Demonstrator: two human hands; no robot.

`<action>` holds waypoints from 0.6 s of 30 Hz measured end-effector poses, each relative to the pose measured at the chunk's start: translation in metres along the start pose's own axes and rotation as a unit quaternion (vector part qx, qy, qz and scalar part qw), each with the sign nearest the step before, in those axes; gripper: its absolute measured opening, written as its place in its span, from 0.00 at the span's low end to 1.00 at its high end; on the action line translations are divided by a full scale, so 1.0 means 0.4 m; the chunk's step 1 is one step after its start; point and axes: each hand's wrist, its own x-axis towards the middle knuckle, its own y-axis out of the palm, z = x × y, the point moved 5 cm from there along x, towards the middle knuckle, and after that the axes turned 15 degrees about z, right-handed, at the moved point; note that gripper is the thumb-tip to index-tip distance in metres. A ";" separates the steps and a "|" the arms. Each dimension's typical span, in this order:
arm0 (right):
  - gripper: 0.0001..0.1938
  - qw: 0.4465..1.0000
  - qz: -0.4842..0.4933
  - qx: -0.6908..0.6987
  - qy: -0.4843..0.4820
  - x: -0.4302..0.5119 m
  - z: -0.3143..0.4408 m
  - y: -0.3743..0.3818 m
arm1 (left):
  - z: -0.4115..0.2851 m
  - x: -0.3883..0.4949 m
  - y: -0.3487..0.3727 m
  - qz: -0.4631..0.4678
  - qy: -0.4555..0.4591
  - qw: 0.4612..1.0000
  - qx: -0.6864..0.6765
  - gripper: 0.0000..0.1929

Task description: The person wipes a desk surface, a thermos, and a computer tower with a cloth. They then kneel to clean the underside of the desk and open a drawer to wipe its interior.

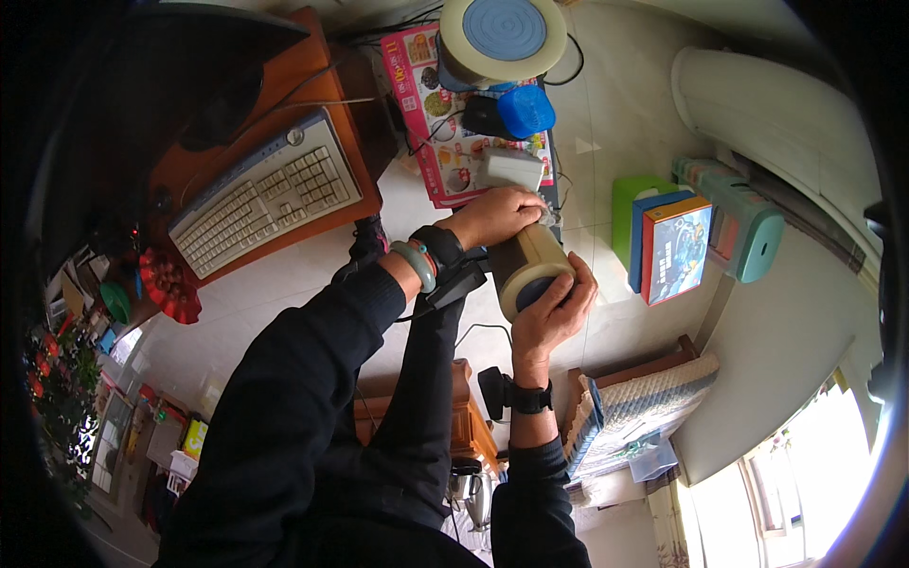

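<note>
A cream cylindrical container with a dark blue round end lies tilted in front of me. My right hand is wrapped around its near end, thumb across the blue part. At the far end, my left hand has its fingertips bunched on a piece of crumpled clear plastic. Just beyond the left hand lies a white box-like item. The left wrist bears a pale green bangle and a black strap; another black strap is on the right wrist.
A pink printed sheet covers the small table, bearing a round cream-rimmed container and a translucent blue cup. A keyboard rests on the wooden desk at left. Boxes stand at right; cables trail nearby.
</note>
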 end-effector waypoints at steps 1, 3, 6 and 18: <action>0.14 1.000 0.001 0.001 0.004 0.000 -0.001 -0.001 | -0.011 0.001 0.001 0.013 -0.014 1.000 0.006 0.15; 0.14 1.000 0.002 -0.004 -0.002 0.000 0.002 -0.002 | -0.043 -0.005 0.014 0.054 0.015 0.998 0.007 0.15; 0.14 1.000 0.001 -0.008 -0.009 0.003 0.003 -0.003 | -0.063 -0.008 0.017 0.104 0.032 0.994 0.004 0.15; 0.11 0.999 -0.012 0.009 -0.050 -0.005 -0.007 -0.013 | -0.006 0.055 0.012 0.107 -0.088 0.984 0.114 0.20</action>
